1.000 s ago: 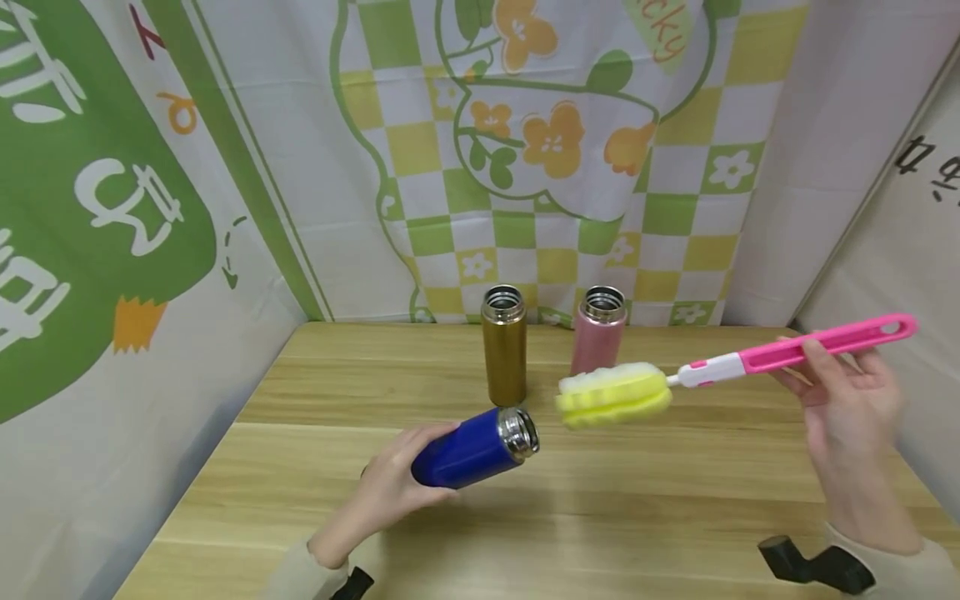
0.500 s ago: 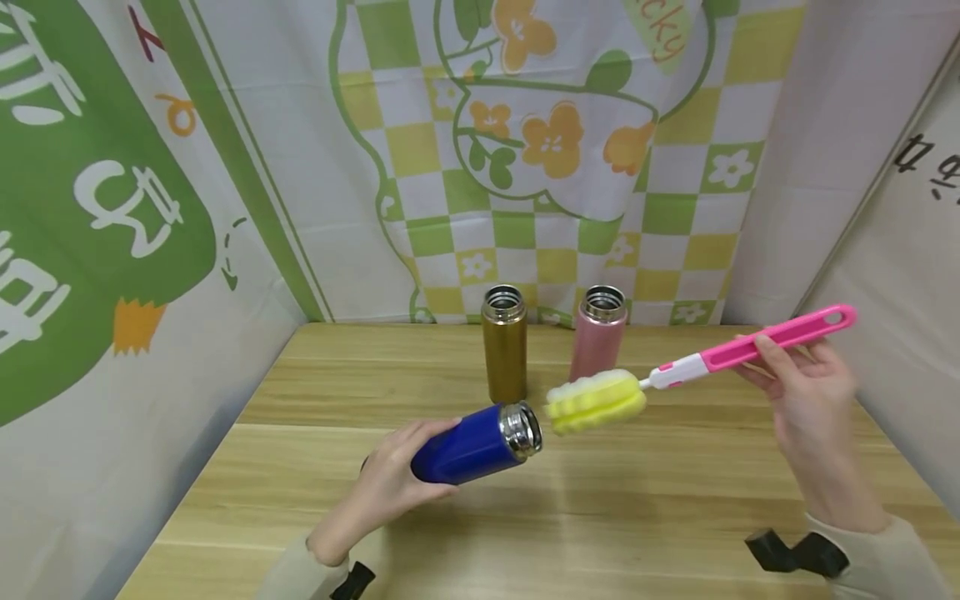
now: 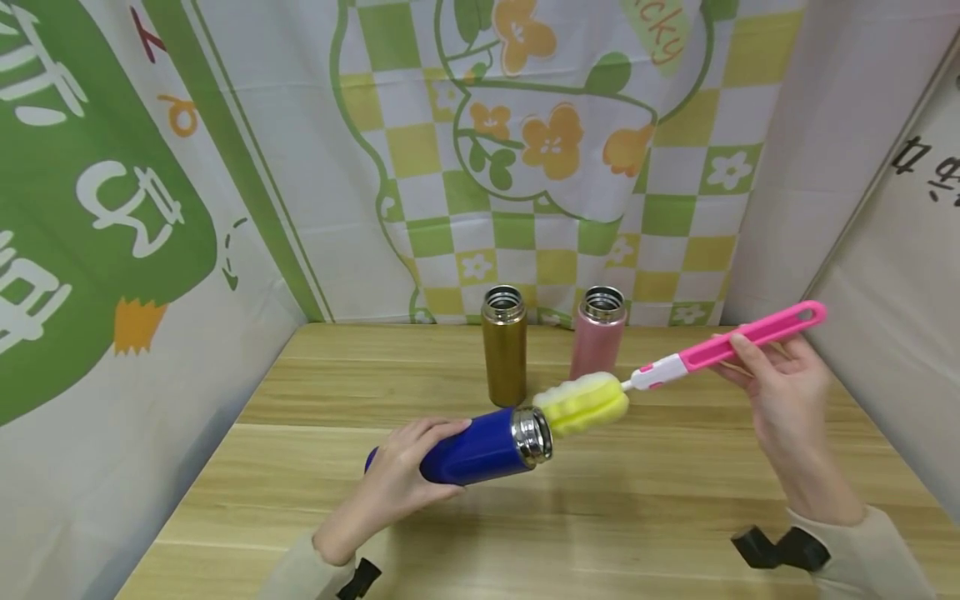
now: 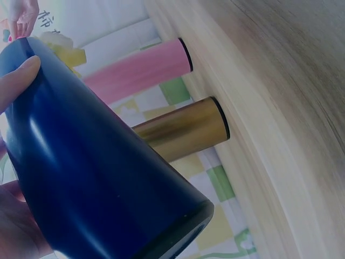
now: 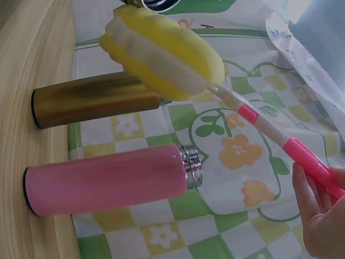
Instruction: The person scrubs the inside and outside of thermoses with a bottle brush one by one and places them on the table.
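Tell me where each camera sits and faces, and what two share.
Head: on head, looking forward-down at pale wooden table; left grip, right grip, sleeves show.
Left wrist: on that wrist, facing glossy blue cylindrical bottle; both grips partly show.
Right wrist: on that wrist, facing yellow-white sponge brush; right grip shows.
Both wrist views share: pink cylindrical bottle, gold cylindrical bottle.

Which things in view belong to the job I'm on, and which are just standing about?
In the job:
blue bottle, gripped by the left hand
sponge brush, held in the right hand

Standing about, untouched; uncapped, so perhaps for later:
gold bottle
pink bottle
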A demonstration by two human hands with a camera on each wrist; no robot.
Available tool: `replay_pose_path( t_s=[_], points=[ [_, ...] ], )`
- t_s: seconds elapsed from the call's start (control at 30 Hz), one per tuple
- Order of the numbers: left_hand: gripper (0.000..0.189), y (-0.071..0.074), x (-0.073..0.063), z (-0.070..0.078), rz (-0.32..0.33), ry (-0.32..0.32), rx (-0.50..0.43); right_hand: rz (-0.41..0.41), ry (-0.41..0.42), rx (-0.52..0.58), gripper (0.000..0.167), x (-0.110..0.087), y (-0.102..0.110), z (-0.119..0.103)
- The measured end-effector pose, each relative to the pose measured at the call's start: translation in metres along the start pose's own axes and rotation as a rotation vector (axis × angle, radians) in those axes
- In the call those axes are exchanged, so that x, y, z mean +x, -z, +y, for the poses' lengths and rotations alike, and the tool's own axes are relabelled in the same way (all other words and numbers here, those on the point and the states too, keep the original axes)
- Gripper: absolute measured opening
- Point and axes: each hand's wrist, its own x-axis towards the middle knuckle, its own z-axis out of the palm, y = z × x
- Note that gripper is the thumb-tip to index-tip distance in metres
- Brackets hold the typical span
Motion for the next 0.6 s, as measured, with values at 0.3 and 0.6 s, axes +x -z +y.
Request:
replay_pose_path(
  t_s=[0.3, 0.6],
  points=[
    [0.073, -0.0013, 0.0021, 0.0034, -0.027, 0.015, 0.01, 0.055, 0.006, 0.056, 0.012, 0.0037, -0.0083, 0.0026],
    [0.072, -0.0042, 0.0034, 0.005, -0.06, 0.041, 0.013, 0.083, -0.018, 0.095, 0.016, 0.0043, -0.0095, 0.0046]
  ],
)
